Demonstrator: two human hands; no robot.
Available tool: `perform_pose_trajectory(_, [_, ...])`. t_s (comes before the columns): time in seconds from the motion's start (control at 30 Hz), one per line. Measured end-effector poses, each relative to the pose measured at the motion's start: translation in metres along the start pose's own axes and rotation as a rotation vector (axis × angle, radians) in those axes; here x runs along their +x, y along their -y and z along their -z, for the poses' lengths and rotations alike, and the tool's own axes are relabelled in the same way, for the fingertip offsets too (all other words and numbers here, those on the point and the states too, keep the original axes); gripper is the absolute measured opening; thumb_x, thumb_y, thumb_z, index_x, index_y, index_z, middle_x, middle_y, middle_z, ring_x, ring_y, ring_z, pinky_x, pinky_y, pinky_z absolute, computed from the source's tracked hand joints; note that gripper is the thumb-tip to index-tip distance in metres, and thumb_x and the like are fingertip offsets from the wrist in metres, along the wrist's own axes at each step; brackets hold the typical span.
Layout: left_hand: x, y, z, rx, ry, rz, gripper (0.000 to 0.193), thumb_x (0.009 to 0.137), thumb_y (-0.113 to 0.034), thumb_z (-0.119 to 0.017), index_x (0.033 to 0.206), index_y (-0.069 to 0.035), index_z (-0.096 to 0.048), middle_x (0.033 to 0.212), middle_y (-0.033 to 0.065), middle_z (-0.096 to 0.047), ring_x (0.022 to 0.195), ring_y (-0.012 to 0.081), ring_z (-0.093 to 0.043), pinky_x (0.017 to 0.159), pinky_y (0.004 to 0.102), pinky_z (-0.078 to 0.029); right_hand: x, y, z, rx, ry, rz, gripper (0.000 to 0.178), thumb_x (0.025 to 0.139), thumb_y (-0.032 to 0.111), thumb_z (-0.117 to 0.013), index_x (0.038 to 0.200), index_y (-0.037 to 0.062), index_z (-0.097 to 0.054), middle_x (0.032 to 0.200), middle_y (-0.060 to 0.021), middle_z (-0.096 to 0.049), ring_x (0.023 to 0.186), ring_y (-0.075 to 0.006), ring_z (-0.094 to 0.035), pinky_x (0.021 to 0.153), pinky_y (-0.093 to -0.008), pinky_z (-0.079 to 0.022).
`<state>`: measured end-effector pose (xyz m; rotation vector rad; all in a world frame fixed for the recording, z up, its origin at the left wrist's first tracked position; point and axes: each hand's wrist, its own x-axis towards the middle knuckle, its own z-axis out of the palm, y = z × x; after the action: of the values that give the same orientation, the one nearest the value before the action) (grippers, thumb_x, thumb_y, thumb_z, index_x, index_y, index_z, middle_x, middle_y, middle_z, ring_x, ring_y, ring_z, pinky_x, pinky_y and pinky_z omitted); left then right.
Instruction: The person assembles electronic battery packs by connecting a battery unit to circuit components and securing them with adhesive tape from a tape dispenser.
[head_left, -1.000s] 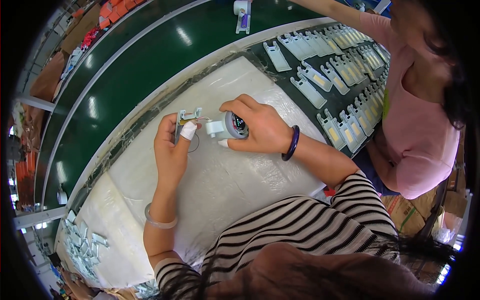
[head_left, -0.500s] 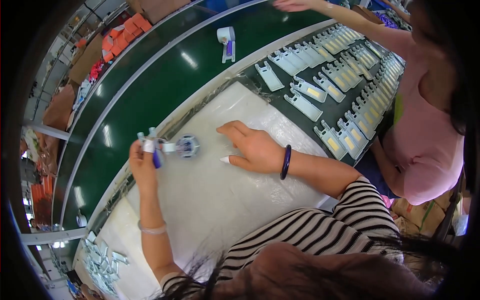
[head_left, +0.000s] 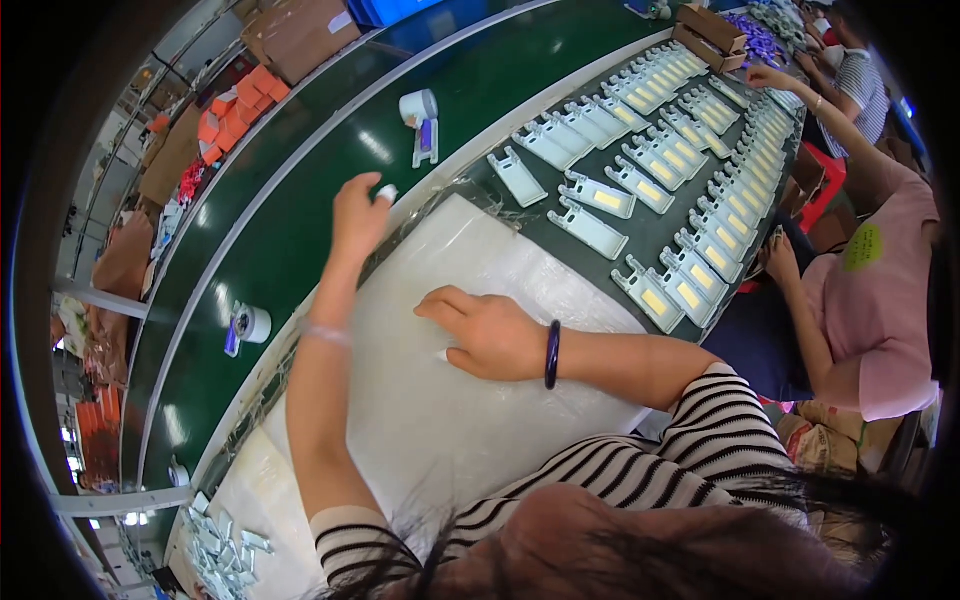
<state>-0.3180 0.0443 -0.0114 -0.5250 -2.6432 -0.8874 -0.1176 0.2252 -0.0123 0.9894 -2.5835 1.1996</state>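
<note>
My left hand (head_left: 361,215) is stretched out over the near edge of the green conveyor belt (head_left: 290,235). It holds nothing, its fingers are apart, and a white covering wraps its thumb tip. Ahead of it on the belt lies a white round-headed device with a purple part (head_left: 420,118). A similar device (head_left: 250,324) rests on the belt to the left of my left forearm. My right hand (head_left: 487,333) hovers low over the plastic-covered white work surface (head_left: 430,420), fingers loosely bent and apart, with nothing in them. A dark bangle circles that wrist.
Rows of pale flat plastic housings (head_left: 590,232), several with yellow strips, cover the dark table at right. Loose small pale parts (head_left: 220,550) are heaped at lower left. A co-worker in pink (head_left: 890,290) sits at right; an open cardboard box (head_left: 708,38) stands far off.
My left hand has let go of the device, which now sits on the belt, and has moved forward and right. My right hand has shifted slightly. The co-worker's arm has drawn back from the belt.
</note>
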Motion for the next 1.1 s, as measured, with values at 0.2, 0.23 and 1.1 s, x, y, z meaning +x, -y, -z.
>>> perform_pose_trajectory(0.2, [0.074,-0.010,-0.099,-0.172,-0.087,0.092,0.049,0.077,-0.021,-0.066,0.121,-0.003,-0.059,0.112,0.0204,-0.064,0.105,0.0328,-0.061,0.092,0.0390,-0.046,-0.003,-0.006,0.002,-0.023,0.004,-0.100,0.053,0.074,0.011,-0.063,0.124,0.0048,-0.045,0.120,-0.0133,-0.050,0.088,-0.0331,-0.061,0.075,-0.0423,-0.051])
perform_pose_trajectory(0.23, [0.077,-0.006,-0.104,-0.280,-0.070,0.168,0.040,0.078,-0.019,-0.065,0.115,-0.004,-0.063,0.110,0.0174,-0.066,0.103,0.0282,-0.063,0.091,0.0352,-0.047,-0.003,-0.003,0.002,0.011,-0.033,-0.059,0.052,0.075,0.010,-0.063,0.123,0.0050,-0.045,0.119,-0.0132,-0.050,0.086,-0.0334,-0.061,0.074,-0.0425,-0.051])
perform_pose_trajectory(1.1, [-0.148,-0.052,0.097,-1.053,0.747,0.343,0.050,0.081,-0.040,-0.066,0.099,0.007,-0.061,0.068,0.0129,-0.061,0.058,0.0193,-0.060,0.057,0.0281,-0.049,0.009,-0.001,0.007,0.138,-0.012,0.229,0.025,0.083,0.015,-0.058,0.105,0.0022,-0.056,0.094,-0.0164,-0.060,0.092,-0.0333,-0.056,0.093,-0.0431,-0.037])
